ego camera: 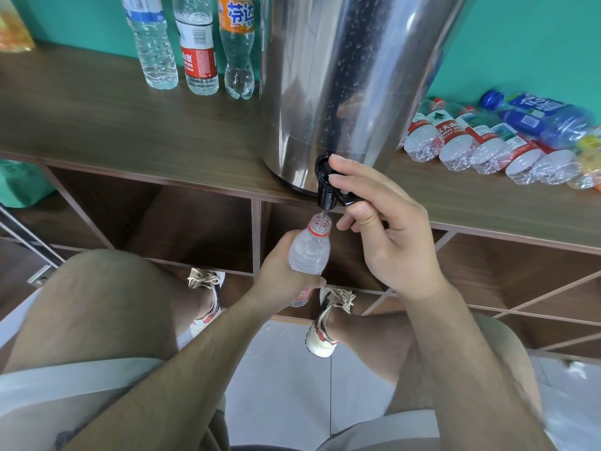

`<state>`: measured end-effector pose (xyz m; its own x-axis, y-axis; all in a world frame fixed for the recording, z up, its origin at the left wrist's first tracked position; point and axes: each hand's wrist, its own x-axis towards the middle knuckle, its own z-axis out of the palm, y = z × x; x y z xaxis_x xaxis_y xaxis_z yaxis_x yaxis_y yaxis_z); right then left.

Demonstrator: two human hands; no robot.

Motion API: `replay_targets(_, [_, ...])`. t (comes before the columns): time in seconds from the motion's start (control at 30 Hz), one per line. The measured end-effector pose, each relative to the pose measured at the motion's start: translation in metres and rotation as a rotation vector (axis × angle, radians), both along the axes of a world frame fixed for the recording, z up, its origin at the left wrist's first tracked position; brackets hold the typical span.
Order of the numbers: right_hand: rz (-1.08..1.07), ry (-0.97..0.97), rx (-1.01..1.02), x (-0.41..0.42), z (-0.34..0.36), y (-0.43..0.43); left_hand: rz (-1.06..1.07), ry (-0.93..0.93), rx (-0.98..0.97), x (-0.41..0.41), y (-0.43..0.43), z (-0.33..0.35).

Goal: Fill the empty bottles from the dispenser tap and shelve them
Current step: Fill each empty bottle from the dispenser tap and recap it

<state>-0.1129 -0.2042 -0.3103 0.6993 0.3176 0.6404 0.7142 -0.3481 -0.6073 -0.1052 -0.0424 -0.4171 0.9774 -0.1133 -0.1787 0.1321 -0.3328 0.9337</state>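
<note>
A steel dispenser (351, 76) stands on the wooden shelf top (97, 125), its black tap (327, 187) hanging over the front edge. My right hand (387, 229) grips the tap lever with thumb and fingers. A thin stream of water runs from the spout into an open clear bottle (310, 249) with a red neck ring. My left hand (283, 278) holds that bottle around its lower body, mouth right under the spout. Three upright bottles (198, 43) stand left of the dispenser. Several empty bottles (487, 141) lie on their sides to its right.
Below the shelf top are open wooden cubbies (182, 222). A green container (19, 183) sits at the far left. My knees and shoes (325, 323) are close to the shelf front on a light tiled floor. A teal wall is behind.
</note>
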Motion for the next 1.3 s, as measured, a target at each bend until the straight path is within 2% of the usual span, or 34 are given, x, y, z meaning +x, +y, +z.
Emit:
replay_targets(0.57, [-0.090,0.024,0.096,0.004,0.005,0.009,-0.001,-0.006,-0.025,0.000,0.000,0.001])
replay_targets(0.73, [-0.203,0.120,0.237,0.013,0.020,0.023,-0.005,-0.004,-0.013,0.000,0.000,0.001])
replay_targets(0.97, [-0.320,0.118,0.237,0.006,0.008,0.008,0.002,-0.023,0.035,0.003,0.000,0.001])
replay_targets(1.03, [-0.460,0.120,0.168,0.010,0.002,-0.007,0.003,-0.030,0.038,0.003,0.000,0.001])
replay_targets(1.13, [-0.670,0.150,-0.062,0.022,-0.008,-0.028,0.010,-0.036,0.029,0.003,0.000,0.000])
replay_targets(1.3, [-0.846,0.340,-0.353,0.036,-0.024,-0.040,0.012,-0.045,0.022,0.002,0.000,-0.001])
